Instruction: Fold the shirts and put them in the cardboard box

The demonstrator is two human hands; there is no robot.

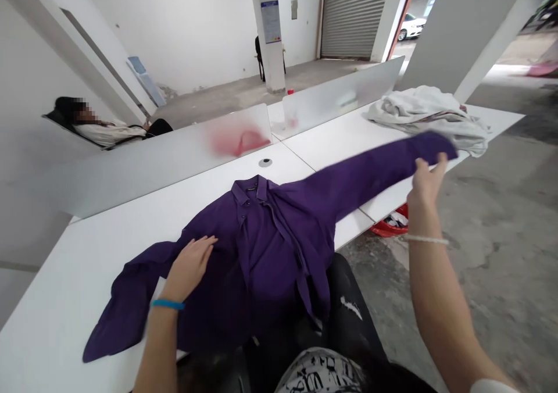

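A purple button-up shirt (279, 247) lies spread on the white table, collar away from me and front partly unbuttoned. My left hand (192, 263) rests flat on the chest of the shirt, fingers stretched out. At the far right, my right hand (428, 181) grips the end of one sleeve (370, 175), which is pulled out straight and looks slightly blurred. The other sleeve (126, 300) lies bent toward the table's left front. The shirt's lower hem hangs over the front edge near my lap.
A heap of pale grey cloth (429, 111) lies at the table's right end. Frosted dividers (183, 154) run along the back edge. A red bag (392, 221) stands on the floor below the table. Beyond the divider, a person (108, 128) reclines in a chair.
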